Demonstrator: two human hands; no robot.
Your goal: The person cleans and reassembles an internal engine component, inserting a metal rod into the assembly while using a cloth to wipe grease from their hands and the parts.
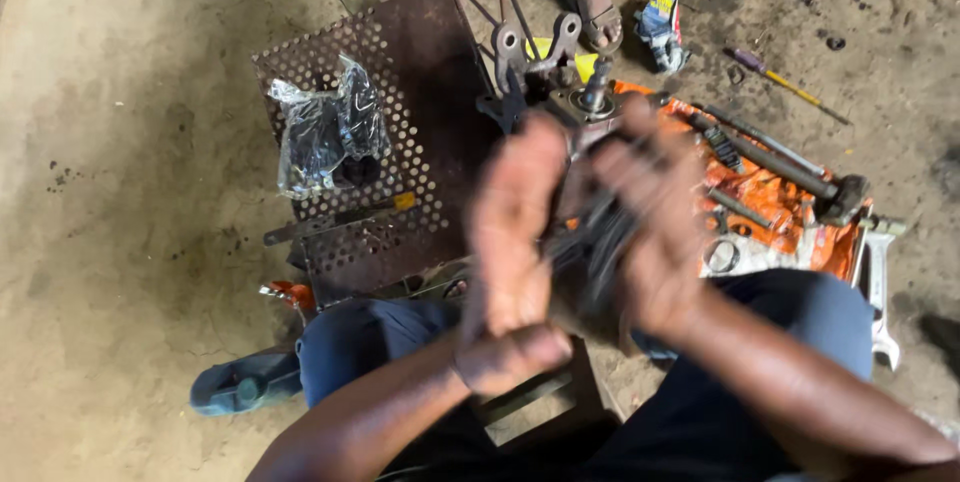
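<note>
Far left of the grip, a crumpled plastic bag (325, 132) is lying on the rusty perforated plate (420, 62), a flat tool (340, 219) below it. The left hand (512, 252) and right hand (650, 232) are blurring together, palms facing, pressing a dark object (600, 237) between them; the smear is hiding its shape. Just beyond the grip, a metal bracket assembly (560, 72) is standing partly covered. Right of the grip, a hammer (800, 177) is resting on orange sheeting (790, 212). Another person's sandalled foot (598, 10) is getting cut off at the top.

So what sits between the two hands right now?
A dark, blurred object lies between the left hand and right hand in the head view; its kind cannot be told.
</note>
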